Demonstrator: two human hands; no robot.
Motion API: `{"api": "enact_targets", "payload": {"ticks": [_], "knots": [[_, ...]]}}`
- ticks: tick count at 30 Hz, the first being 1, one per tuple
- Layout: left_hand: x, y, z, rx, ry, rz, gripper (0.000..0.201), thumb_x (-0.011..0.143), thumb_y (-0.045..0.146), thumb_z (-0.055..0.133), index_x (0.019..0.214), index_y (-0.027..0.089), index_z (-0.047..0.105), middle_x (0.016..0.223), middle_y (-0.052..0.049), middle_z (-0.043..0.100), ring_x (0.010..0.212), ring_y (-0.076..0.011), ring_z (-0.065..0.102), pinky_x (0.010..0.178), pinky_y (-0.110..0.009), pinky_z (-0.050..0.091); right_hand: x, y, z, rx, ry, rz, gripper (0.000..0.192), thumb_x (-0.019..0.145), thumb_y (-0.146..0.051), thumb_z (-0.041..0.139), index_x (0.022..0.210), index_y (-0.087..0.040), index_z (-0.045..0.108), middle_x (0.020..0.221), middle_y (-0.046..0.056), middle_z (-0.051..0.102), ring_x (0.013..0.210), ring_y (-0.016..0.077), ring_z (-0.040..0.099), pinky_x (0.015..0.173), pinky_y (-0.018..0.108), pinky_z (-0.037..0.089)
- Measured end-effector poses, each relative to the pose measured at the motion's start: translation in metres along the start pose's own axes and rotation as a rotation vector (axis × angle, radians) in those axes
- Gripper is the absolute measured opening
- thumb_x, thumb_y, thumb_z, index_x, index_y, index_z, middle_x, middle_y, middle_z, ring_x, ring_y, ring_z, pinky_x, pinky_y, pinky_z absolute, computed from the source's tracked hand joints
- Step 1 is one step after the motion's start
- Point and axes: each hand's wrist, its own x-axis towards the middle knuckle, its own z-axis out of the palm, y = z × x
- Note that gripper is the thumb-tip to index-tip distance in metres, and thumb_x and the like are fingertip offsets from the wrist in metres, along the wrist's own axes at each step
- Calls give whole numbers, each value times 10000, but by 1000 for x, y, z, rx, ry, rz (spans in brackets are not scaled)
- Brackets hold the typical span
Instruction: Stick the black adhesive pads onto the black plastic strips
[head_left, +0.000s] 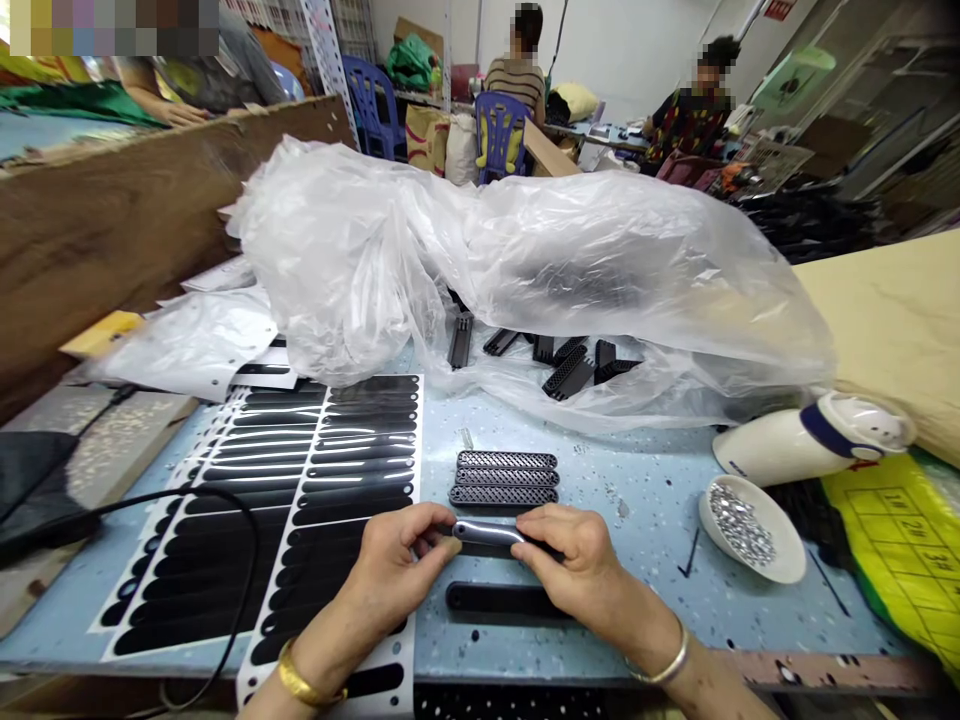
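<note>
Between them, my left hand (pixel 405 560) and my right hand (pixel 581 560) pinch a glossy black strip (pixel 487 533) by its two ends. It is narrow, with a rounded end and a small hole at the left; whether a second part lies under it I cannot tell. Just beyond it, three black perforated plastic bars (pixel 506 478) lie side by side. Closer to me, a smooth black bar (pixel 502 600) rests on the table, its right end partly behind my right hand. Left of my hands are sheets of black adhesive strips (pixel 352 470), partly covered by my left forearm.
A large clear plastic bag (pixel 585 250) holding black plastic parts (pixel 570 372) spans the back of the blue table (pixel 615 600). On the right are a white bowl of small silvery pieces (pixel 742 525) and a white bottle (pixel 780 440) on its side. A black cable (pixel 251 540) crosses the sheets.
</note>
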Motion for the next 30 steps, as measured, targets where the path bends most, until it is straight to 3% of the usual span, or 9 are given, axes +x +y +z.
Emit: {"api": "enact_targets", "payload": {"ticks": [9,27,30], "knots": [[-2,-1,2,-35,0,-18,118,776,211,613,833,173,710,608,21,667,536,-117,603,505,-214,472,6,-11,-5,-170,-48,-48,127,828,-153,634,817,-178,758,806,82,747,714,211,687,674,347,527],[-1,2,0,-24,-2,18,110,776,198,611,816,176,711,601,22,673,517,-110,593,498,-214,479,11,-14,-8,-179,-102,-54,159,856,-161,598,824,-191,750,768,64,721,705,191,661,697,332,517],[-2,-1,2,-25,30,30,145,771,182,633,884,178,723,635,18,706,525,-111,623,498,-207,495,10,-14,-8,-179,-114,-34,153,850,-155,603,821,-181,751,774,66,722,707,194,662,703,343,514]]}}
